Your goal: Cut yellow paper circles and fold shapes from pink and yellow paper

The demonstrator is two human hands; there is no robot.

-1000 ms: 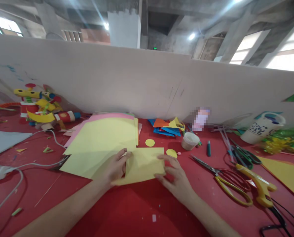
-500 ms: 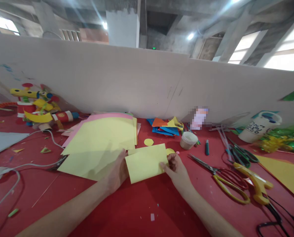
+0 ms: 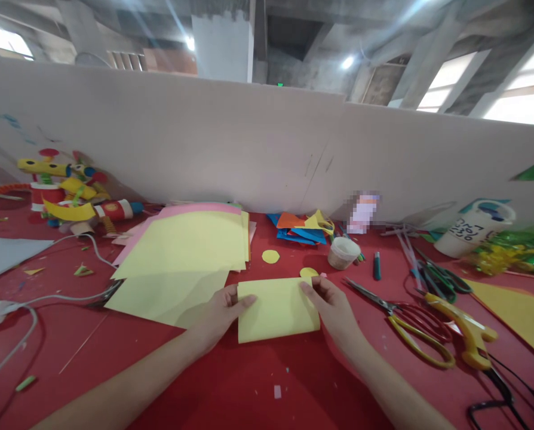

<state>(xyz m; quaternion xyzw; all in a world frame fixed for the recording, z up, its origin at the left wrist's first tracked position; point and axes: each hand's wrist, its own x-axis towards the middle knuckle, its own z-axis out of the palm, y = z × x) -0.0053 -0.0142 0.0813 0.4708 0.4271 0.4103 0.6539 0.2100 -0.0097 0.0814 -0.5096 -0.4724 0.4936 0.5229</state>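
Pinning a folded yellow paper rectangle (image 3: 276, 309) flat on the red counter (image 3: 249, 382), left hand (image 3: 220, 313) pressing open-fingered at its 9 o'clock edge, right hand (image 3: 334, 307) pinching its 2 o'clock corner, apparently for squaring the fold, yellow-handled scissors (image 3: 410, 334) lying at 3 o'clock.

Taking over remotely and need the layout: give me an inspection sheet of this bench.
Surface: red table, small paper scraps scattered.
Job's things: yellow paper rectangle, flat on the table.
Clutter: stack of yellow and pink sheets; two yellow circles; scissors; small tub; paper-cup figures.
Grippers: left hand on the rectangle's left edge; right hand on its right edge.
Cables: grey cord, left side.
Surroundings: pale partition wall behind.
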